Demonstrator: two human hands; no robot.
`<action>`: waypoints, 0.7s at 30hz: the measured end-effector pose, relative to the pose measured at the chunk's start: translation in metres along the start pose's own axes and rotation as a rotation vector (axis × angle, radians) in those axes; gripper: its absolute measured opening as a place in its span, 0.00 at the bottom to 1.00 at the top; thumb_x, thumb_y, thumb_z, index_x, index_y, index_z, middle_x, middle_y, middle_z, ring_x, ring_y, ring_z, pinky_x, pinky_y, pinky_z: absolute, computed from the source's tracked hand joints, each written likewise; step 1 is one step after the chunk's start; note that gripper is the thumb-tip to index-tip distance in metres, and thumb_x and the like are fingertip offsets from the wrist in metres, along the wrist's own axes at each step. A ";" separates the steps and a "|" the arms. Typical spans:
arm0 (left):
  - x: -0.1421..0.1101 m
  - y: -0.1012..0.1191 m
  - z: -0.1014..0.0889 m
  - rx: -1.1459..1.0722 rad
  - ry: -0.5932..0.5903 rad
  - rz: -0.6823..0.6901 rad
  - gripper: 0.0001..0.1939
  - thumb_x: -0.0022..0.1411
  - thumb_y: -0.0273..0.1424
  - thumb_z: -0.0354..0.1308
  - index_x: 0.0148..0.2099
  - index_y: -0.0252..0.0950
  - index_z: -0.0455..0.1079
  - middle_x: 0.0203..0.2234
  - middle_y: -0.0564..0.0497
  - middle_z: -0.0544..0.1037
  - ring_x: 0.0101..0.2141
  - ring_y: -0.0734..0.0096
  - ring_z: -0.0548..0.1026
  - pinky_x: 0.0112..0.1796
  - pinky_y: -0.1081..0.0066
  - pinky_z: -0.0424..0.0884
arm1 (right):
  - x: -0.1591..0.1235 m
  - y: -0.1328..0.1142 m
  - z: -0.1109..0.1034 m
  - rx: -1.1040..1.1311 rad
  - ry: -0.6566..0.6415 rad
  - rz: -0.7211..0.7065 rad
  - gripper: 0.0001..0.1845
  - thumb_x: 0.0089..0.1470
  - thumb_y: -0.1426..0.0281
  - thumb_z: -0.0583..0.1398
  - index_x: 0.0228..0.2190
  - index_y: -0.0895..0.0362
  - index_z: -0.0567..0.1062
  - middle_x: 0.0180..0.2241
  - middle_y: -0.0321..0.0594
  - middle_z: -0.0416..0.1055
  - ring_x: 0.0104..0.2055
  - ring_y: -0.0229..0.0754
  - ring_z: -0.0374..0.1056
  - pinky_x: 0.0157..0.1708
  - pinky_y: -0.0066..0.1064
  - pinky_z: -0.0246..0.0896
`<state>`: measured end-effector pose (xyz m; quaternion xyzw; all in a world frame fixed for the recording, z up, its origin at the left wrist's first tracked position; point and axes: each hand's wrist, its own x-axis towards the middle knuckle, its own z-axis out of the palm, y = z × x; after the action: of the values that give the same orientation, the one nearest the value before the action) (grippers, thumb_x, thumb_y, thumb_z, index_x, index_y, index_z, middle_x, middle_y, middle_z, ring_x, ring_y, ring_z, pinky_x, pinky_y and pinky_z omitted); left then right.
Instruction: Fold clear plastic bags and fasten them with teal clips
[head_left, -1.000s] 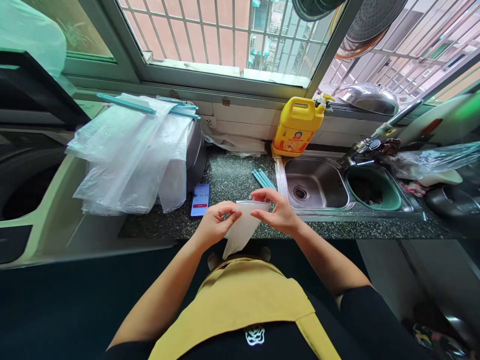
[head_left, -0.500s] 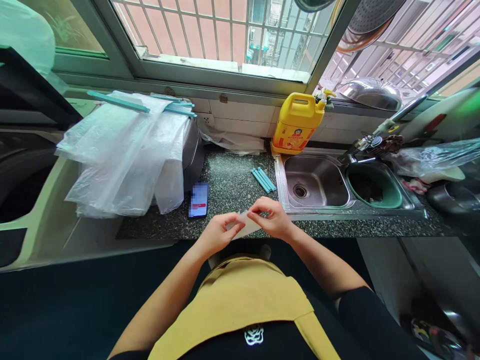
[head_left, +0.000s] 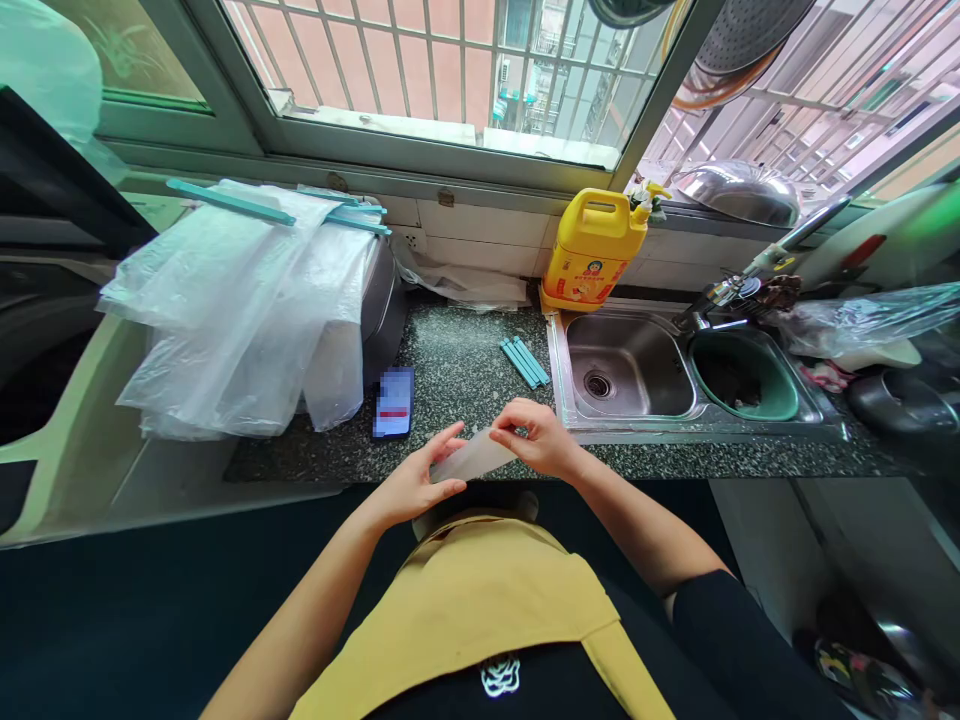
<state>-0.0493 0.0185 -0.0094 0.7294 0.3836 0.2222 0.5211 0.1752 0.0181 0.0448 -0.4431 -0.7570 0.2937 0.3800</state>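
Head cam: R hand pinching pale plastic; L hand spread at its other end (teal sticks nearby).

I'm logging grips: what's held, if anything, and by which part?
A whitish strip, pinched at its right end by the right hand; the left hand is open at the other.
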 end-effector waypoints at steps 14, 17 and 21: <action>0.006 0.010 0.009 0.313 0.043 0.246 0.17 0.58 0.24 0.47 0.42 0.37 0.76 0.36 0.46 0.81 0.36 0.66 0.78 0.38 0.70 0.74 | 0.035 0.058 0.000 0.348 -0.064 0.487 0.10 0.47 0.65 0.61 0.31 0.58 0.76 0.27 0.35 0.73 0.30 0.36 0.67 0.32 0.28 0.62; 0.005 0.007 0.005 0.225 0.149 0.167 0.16 0.58 0.25 0.48 0.40 0.36 0.76 0.36 0.45 0.81 0.36 0.67 0.78 0.37 0.71 0.74 | 0.040 0.091 -0.002 0.223 0.195 0.592 0.11 0.46 0.63 0.61 0.27 0.59 0.73 0.25 0.36 0.70 0.30 0.38 0.65 0.34 0.31 0.61; 0.008 0.006 0.005 0.135 0.266 0.080 0.15 0.56 0.25 0.48 0.37 0.36 0.76 0.34 0.46 0.81 0.36 0.66 0.78 0.39 0.69 0.74 | 0.023 0.088 0.027 0.292 0.188 0.555 0.23 0.49 0.50 0.56 0.32 0.58 0.71 0.27 0.38 0.70 0.30 0.38 0.65 0.32 0.31 0.62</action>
<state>-0.0390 0.0209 -0.0065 0.7419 0.4337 0.3110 0.4060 0.1850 0.0737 -0.0310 -0.5983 -0.5189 0.4495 0.4132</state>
